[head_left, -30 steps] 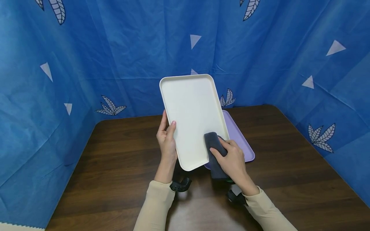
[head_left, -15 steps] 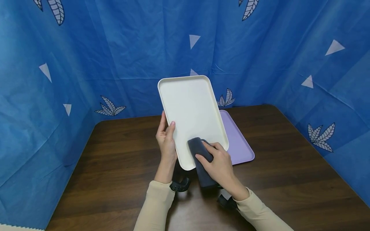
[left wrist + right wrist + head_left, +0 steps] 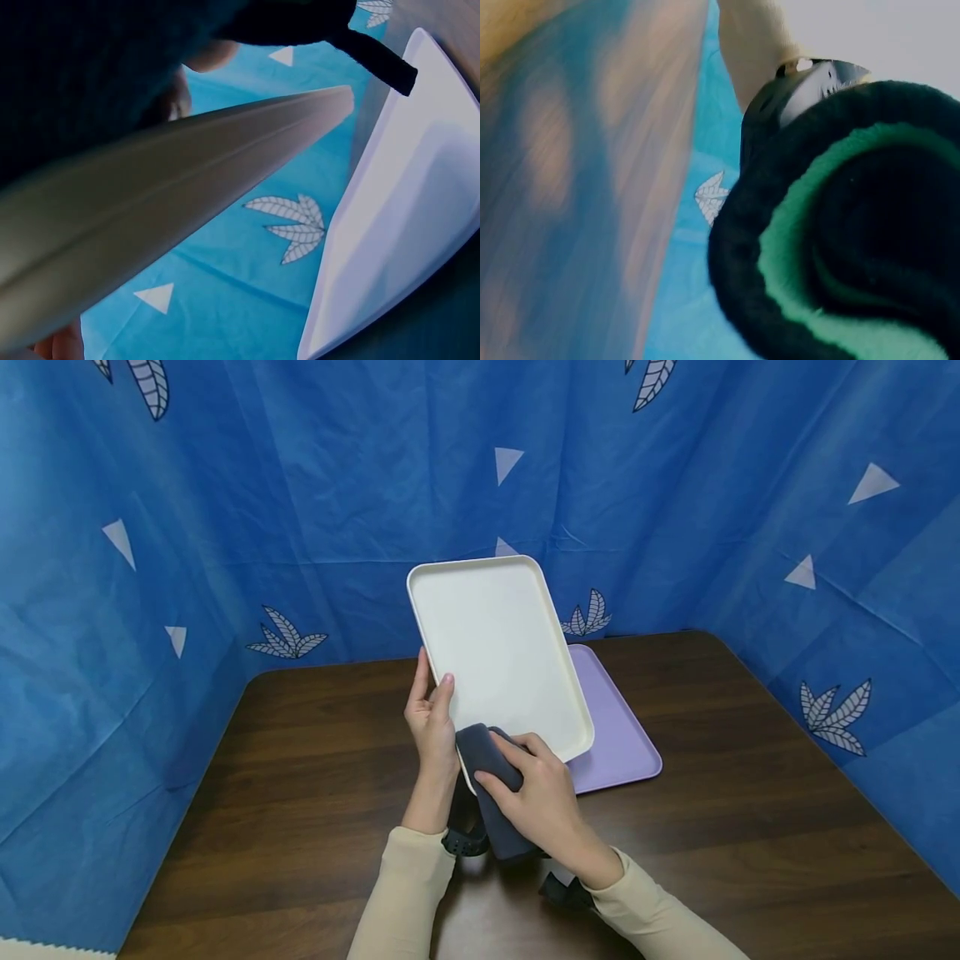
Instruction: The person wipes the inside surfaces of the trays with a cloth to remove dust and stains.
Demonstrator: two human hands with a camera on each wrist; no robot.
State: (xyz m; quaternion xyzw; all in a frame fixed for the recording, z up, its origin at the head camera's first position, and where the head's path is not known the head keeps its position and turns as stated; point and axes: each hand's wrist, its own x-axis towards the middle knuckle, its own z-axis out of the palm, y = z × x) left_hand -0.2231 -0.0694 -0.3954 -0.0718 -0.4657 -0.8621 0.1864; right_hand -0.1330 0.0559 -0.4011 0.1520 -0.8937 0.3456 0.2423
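Observation:
A white rectangular tray is held up and tilted above the table. My left hand grips its left edge, thumb on the inner face and fingers behind. In my right hand is a folded dark grey cloth, which lies against the tray's lower left corner, close to the left wrist. The right wrist view shows the cloth rolled in layers, with a green inner side. From the left wrist, the tray appears edge-on, with some fingertips at its lower side.
A purple tray lies on the brown wooden table, partly hidden behind the white one. Blue curtain with leaf and triangle prints hangs round the back and sides. Each wrist wears a black strap.
My right hand has slid the cloth leftward along the white tray's lower end, from its right corner to its left one. The left hand and tray have barely moved.

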